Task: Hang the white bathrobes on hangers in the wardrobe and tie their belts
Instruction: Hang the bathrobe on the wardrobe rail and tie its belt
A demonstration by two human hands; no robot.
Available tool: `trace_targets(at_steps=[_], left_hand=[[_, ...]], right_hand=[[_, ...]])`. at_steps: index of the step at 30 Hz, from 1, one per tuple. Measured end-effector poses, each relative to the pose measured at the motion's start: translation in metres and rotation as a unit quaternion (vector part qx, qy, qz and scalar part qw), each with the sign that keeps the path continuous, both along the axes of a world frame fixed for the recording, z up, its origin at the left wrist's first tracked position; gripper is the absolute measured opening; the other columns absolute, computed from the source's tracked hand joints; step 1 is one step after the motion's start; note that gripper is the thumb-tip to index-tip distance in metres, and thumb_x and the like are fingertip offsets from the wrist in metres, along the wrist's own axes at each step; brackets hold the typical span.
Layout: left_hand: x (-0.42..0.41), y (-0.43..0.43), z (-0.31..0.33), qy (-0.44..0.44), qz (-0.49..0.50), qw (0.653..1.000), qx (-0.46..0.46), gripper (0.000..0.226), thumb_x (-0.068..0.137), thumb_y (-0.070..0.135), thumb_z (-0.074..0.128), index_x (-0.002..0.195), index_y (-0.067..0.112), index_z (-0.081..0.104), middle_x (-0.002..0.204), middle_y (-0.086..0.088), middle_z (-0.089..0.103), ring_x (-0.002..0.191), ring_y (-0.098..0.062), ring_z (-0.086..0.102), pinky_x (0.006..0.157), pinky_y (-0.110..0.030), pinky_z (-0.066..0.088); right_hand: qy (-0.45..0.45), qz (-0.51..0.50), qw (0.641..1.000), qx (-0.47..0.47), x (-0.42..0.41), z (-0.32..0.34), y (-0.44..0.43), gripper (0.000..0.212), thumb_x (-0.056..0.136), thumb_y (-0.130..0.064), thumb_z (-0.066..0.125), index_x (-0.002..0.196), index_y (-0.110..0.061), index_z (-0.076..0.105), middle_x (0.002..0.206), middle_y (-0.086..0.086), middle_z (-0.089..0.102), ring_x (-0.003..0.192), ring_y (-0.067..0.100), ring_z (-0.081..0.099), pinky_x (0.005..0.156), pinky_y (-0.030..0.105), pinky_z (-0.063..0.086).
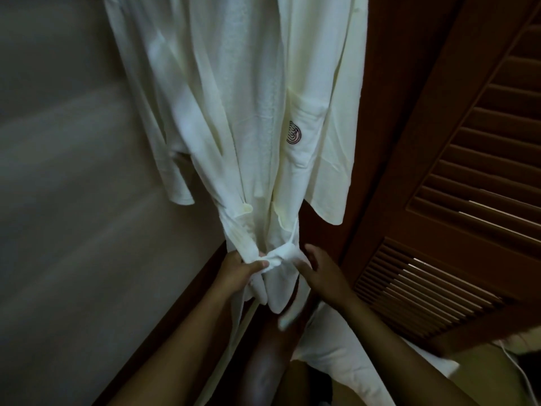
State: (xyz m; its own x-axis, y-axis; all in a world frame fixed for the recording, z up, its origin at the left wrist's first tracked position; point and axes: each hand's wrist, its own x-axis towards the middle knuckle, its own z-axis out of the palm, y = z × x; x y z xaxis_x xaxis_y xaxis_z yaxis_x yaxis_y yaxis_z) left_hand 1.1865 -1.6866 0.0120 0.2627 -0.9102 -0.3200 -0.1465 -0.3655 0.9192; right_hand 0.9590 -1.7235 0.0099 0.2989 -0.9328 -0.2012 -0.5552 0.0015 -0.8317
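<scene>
A white bathrobe [234, 112] hangs from above in the middle of the view, with a round logo on its chest pocket. Its hanger is out of view. The belt [281, 254] is wrapped around the gathered waist. My left hand [237, 272] grips the bunched cloth and belt at the left side of the wrap, thumb on top. My right hand [319, 273] is just right of the wrap, fingers spread and touching the belt's right side. Loose belt ends [272, 300] hang below between my hands.
A louvered brown wardrobe door [456, 200] stands open at the right. A pale inner wall [73, 200] fills the left. More white cloth [339, 347] lies low at the right, under my right forearm.
</scene>
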Motion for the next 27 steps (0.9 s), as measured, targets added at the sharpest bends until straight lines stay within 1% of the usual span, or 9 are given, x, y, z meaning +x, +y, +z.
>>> trace_targets(at_steps=[2, 4, 7, 10, 13, 15, 19, 22, 27], left_hand=[[-0.003, 0.001, 0.005, -0.004, -0.018, 1.0, -0.006, 0.016, 0.083, 0.018, 0.084, 0.094, 0.023, 0.073, 0.077, 0.007, 0.077, 0.074, -0.009, 0.074, 0.062, -0.021, 0.056], [-0.004, -0.002, 0.007, -0.012, -0.03, 0.999, -0.011, 0.017, 0.083, 0.019, 0.084, 0.096, 0.023, 0.073, 0.079, 0.008, 0.077, 0.078, -0.01, 0.074, 0.065, -0.021, 0.056], [0.006, -0.002, 0.011, -0.049, -0.044, 0.998, 0.002, 0.023, 0.084, 0.016, 0.083, 0.094, 0.032, 0.069, 0.078, 0.013, 0.074, 0.079, -0.001, 0.071, 0.07, -0.019, 0.054], [0.025, -0.004, 0.01, -0.14, -0.14, 0.98, 0.007, 0.025, 0.082, 0.02, 0.082, 0.106, 0.023, 0.075, 0.095, 0.008, 0.077, 0.085, -0.005, 0.074, 0.083, -0.033, 0.061], [0.037, -0.019, 0.011, -0.207, -0.111, 0.972, 0.008, 0.007, 0.086, 0.022, 0.081, 0.092, 0.022, 0.078, 0.083, 0.003, 0.077, 0.071, -0.005, 0.073, 0.073, -0.032, 0.06], [0.047, -0.039, 0.013, -0.267, -0.079, 0.96, -0.009, 0.006, 0.086, 0.025, 0.08, 0.092, 0.024, 0.079, 0.089, 0.003, 0.077, 0.078, -0.005, 0.072, 0.079, -0.03, 0.058], [0.083, -0.071, 0.042, -0.358, 0.029, 0.933, -0.024, 0.011, 0.091, 0.014, 0.072, 0.085, 0.019, 0.078, 0.081, 0.0, 0.072, 0.069, -0.015, 0.066, 0.072, -0.027, 0.051], [0.116, -0.084, 0.057, -0.411, 0.105, 0.906, 0.004, 0.009, 0.092, 0.025, 0.071, 0.092, 0.022, 0.079, 0.086, 0.003, 0.072, 0.074, -0.017, 0.068, 0.072, -0.026, 0.049], [0.133, -0.102, 0.042, -0.398, 0.185, 0.899, -0.005, 0.016, 0.09, 0.008, 0.067, 0.101, 0.013, 0.077, 0.11, -0.012, 0.074, 0.103, -0.034, 0.069, 0.089, -0.032, 0.048]], right_hand=[[-0.067, 0.019, 0.996, 0.051, 0.027, 0.016, -0.012, 0.064, 0.089, -0.073, 0.056, 0.134, -0.027, 0.057, 0.13, -0.01, 0.064, 0.113, 0.007, 0.062, 0.102, 0.037, 0.051], [-0.08, 0.013, 0.994, 0.071, 0.044, 0.017, -0.028, 0.062, 0.089, -0.072, 0.055, 0.126, -0.022, 0.06, 0.116, -0.006, 0.069, 0.103, 0.009, 0.067, 0.096, 0.038, 0.054], [0.02, 0.057, 0.997, 0.053, 0.044, 0.02, -0.044, 0.031, 0.095, -0.052, 0.063, 0.091, -0.021, 0.061, 0.085, -0.007, 0.063, 0.077, 0.007, 0.062, 0.067, 0.023, 0.05], [0.103, 0.137, 0.985, 0.005, 0.037, 0.018, -0.061, 0.037, 0.092, -0.045, 0.07, 0.065, -0.026, 0.054, 0.061, -0.01, 0.053, 0.056, 0.002, 0.052, 0.051, 0.016, 0.035], [0.106, 0.153, 0.982, -0.04, 0.039, 0.015, -0.082, 0.037, 0.096, -0.044, 0.065, 0.067, -0.022, 0.056, 0.062, -0.006, 0.056, 0.058, 0.009, 0.056, 0.056, 0.024, 0.041], [0.061, 0.107, 0.992, -0.042, 0.037, 0.015, -0.1, 0.037, 0.097, -0.039, 0.066, 0.064, -0.023, 0.056, 0.059, -0.004, 0.058, 0.057, 0.014, 0.06, 0.061, 0.032, 0.047], [0.051, 0.03, 0.996, -0.063, 0.016, 0.024, -0.153, 0.037, 0.097, -0.042, 0.064, 0.069, -0.017, 0.062, 0.064, 0.009, 0.067, 0.064, 0.029, 0.067, 0.066, 0.042, 0.054], [0.105, 0.014, 0.989, -0.105, -0.004, 0.034, -0.182, 0.038, 0.099, -0.043, 0.061, 0.07, -0.018, 0.058, 0.071, 0.009, 0.067, 0.067, 0.025, 0.064, 0.061, 0.034, 0.047], [0.147, 0.027, 0.984, -0.098, -0.009, 0.027, -0.195, 0.026, 0.099, -0.042, 0.062, 0.084, -0.021, 0.062, 0.079, -0.004, 0.061, 0.069, 0.01, 0.056, 0.056, 0.022, 0.032]])
